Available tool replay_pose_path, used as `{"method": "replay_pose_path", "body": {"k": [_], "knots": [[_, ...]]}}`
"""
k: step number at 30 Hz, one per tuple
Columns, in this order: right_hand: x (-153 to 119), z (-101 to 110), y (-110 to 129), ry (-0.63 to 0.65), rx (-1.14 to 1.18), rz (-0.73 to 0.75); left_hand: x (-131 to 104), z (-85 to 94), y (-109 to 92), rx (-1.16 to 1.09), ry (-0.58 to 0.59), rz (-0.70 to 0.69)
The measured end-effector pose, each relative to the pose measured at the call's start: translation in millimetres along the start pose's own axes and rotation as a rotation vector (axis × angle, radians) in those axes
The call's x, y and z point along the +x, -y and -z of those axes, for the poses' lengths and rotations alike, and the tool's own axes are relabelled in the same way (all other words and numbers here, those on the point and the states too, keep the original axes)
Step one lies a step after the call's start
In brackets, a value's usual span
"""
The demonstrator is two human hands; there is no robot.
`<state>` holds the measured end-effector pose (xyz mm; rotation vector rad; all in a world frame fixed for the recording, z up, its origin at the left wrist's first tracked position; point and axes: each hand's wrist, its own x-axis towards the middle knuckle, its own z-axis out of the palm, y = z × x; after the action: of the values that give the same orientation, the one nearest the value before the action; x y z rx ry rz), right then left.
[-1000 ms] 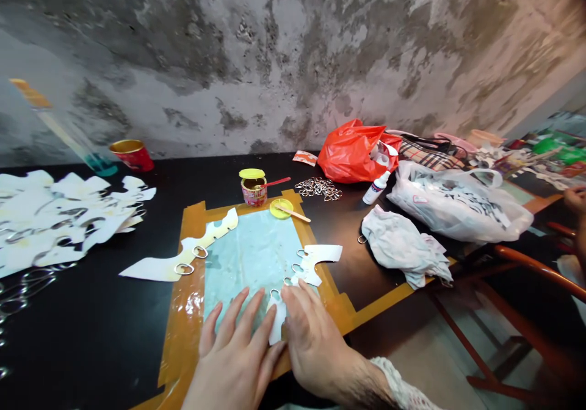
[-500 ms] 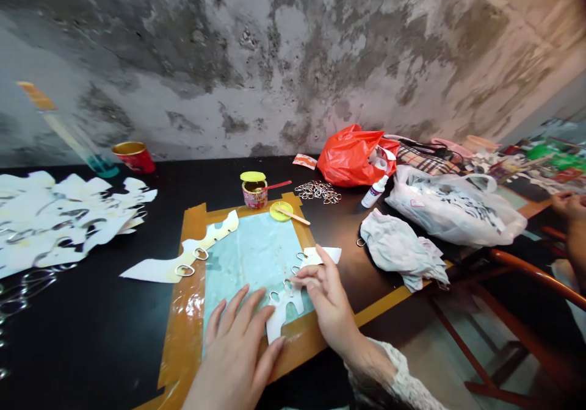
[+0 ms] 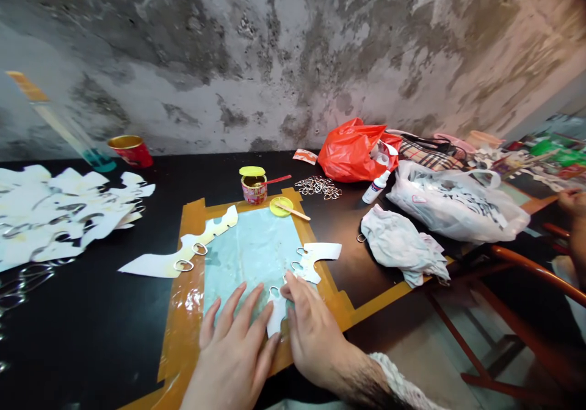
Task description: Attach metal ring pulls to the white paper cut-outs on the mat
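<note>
Where two hands meet, a white cutout

Head view. With the clock set on the blue sheet (image 3: 247,245), twelve toward the wall, the near white cutout (image 3: 275,320) lies at five o'clock, flat, between the two hands. Visible part a narrow strip, long axis close to twelve-six; full outline hidden on the three o'clock side. Wire loop (image 3: 273,291) at its twelve o'clock end.

Left hand (image 3: 232,358): palm down, fingers lightly spread, gripping nothing visible. From it the strip lies toward one o'clock; index finger and thumb run up to its left edge, seemingly touching. Right hand (image 3: 315,334): fingers close together, tips bunched toward eleven o'clock; strip at its nine o'clock side. Cannot tell whether those fingertips pinch anything. Neither hand clearly nearer; the right one overlaps more.

Round the dial: a second cutout (image 3: 315,258) with loops at three, well within the right hand's side; a long yellowed cutout (image 3: 149,265) at nine, two loops on it. Twelve: open jar (image 3: 254,191). One o'clock: yellow lid (image 3: 280,202) with a wooden stick across, loose loops (image 3: 318,187) beyond.
</note>
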<state>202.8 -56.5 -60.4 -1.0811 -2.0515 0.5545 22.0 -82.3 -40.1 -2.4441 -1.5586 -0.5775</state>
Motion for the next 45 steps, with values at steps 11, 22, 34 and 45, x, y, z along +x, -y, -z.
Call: {"method": "replay_pose_path", "body": {"k": [11,22,34,45], "knots": [[51.3,57.3,-39.2,-0.102,0.052,-0.065,17.7,1.4,16.3,-0.125,0.059,0.229],[77.7,41.8,-25.1,0.403,-0.099,0.132,26.5,3.8,4.5,-0.186,0.247,0.360],[69.2,42.5,-31.2,0.255,0.010,0.175,21.9,1.3,-13.2,-0.502,0.078,0.376],[51.1,75.5,-28.4,0.316,-0.025,0.273,3.5,-6.7,-21.4,-0.490,-0.025,0.094]]}}
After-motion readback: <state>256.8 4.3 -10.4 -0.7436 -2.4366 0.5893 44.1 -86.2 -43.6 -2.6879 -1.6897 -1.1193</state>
